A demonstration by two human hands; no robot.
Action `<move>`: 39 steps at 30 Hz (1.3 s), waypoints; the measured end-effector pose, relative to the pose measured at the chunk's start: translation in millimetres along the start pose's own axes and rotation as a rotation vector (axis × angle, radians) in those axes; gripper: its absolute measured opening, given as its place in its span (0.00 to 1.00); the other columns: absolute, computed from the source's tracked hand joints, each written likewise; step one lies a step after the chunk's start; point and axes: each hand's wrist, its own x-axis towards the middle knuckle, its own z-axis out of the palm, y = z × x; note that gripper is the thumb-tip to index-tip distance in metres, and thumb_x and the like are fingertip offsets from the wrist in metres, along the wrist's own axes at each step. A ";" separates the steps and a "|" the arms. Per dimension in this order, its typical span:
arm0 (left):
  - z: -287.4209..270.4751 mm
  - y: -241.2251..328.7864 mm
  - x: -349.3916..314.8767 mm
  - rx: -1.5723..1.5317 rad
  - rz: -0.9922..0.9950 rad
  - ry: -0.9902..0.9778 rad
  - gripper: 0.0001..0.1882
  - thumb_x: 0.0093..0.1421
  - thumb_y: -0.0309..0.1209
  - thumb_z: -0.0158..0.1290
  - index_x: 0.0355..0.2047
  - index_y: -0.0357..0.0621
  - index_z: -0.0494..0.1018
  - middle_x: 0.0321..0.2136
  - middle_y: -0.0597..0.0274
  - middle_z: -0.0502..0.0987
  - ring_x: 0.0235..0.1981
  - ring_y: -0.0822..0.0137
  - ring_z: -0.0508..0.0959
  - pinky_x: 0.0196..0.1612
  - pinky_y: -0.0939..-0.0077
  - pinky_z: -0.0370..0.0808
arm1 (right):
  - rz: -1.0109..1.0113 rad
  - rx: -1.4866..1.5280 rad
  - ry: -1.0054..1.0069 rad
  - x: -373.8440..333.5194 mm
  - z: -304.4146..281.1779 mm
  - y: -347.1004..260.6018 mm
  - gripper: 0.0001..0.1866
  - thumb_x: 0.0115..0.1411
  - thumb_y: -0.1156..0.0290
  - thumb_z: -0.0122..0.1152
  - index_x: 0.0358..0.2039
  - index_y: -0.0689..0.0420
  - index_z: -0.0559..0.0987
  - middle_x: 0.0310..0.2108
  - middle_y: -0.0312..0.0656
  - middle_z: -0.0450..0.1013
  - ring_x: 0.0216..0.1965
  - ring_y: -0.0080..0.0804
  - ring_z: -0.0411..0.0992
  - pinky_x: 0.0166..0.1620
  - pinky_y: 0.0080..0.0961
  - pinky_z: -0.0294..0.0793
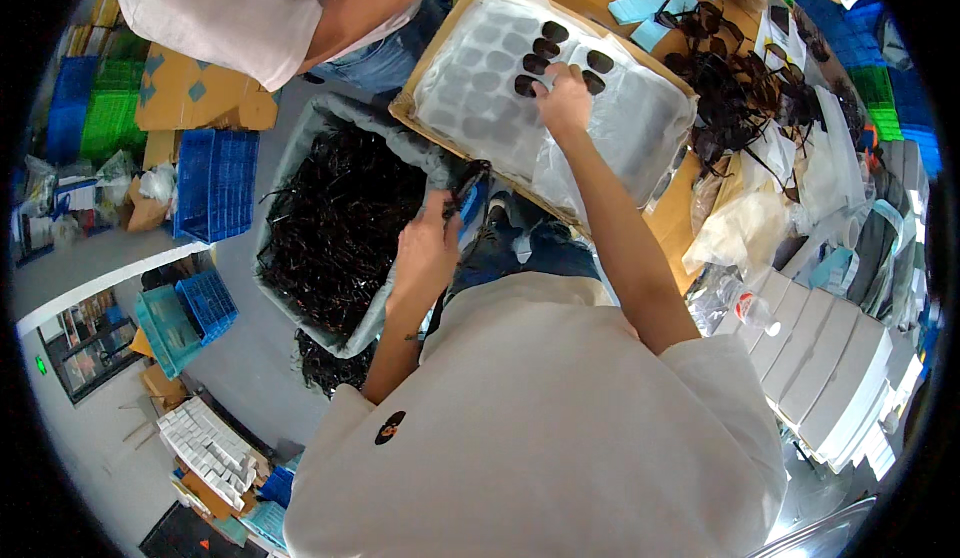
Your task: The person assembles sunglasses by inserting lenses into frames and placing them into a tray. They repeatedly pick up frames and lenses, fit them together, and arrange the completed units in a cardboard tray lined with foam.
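Note:
My right hand [565, 100] reaches over a shallow cardboard tray [405, 108] lined with white paper sheeting. Its fingers are bent together, with the thumb at a dark sunglass lens [525, 86]. More dark lenses [600, 62] lie around it, and pale round shapes show through the sheeting at the left. Low in front of the tray, my left hand [427, 243] is closed around a black glasses frame [466, 186]; its exact shape is partly hidden by the fingers.
A lined bin [277, 193] heaped with black glasses parts [345, 223] stands left. Tangled sunglasses [725, 98] and a plastic bottle [755, 313] lie right, near white boxes [815, 358]. A co-worker's arm [370, 8] crosses beyond the tray. Blue crates [215, 183] stand farther left.

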 end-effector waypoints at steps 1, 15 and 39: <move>-1.9 -1.8 1.1 -0.035 0.043 0.038 0.15 0.58 0.25 0.52 0.47 0.37 0.69 0.32 0.44 0.78 0.33 0.45 0.79 0.36 0.57 0.75 | 0.012 0.054 0.018 -3.8 -15.8 -11.6 0.13 0.50 0.70 0.67 0.36 0.57 0.78 0.36 0.47 0.74 0.35 0.47 0.74 0.39 0.39 0.73; 50.0 91.9 42.2 -0.910 0.456 -0.393 0.18 0.61 0.26 0.51 0.52 0.40 0.70 0.45 0.60 0.77 0.41 0.65 0.76 0.47 0.71 0.72 | 0.150 0.697 -0.598 -136.0 -205.5 -34.6 0.12 0.61 0.81 0.50 0.45 0.58 0.73 0.36 0.42 0.75 0.39 0.36 0.73 0.45 0.29 0.72; 170.3 125.0 20.1 -1.091 0.476 -0.457 0.15 0.63 0.19 0.45 0.50 0.34 0.67 0.48 0.53 0.75 0.49 0.66 0.75 0.54 0.74 0.69 | 0.439 0.574 -0.171 -182.5 -205.5 10.6 0.10 0.61 0.79 0.53 0.44 0.63 0.75 0.32 0.40 0.73 0.34 0.21 0.69 0.37 0.21 0.69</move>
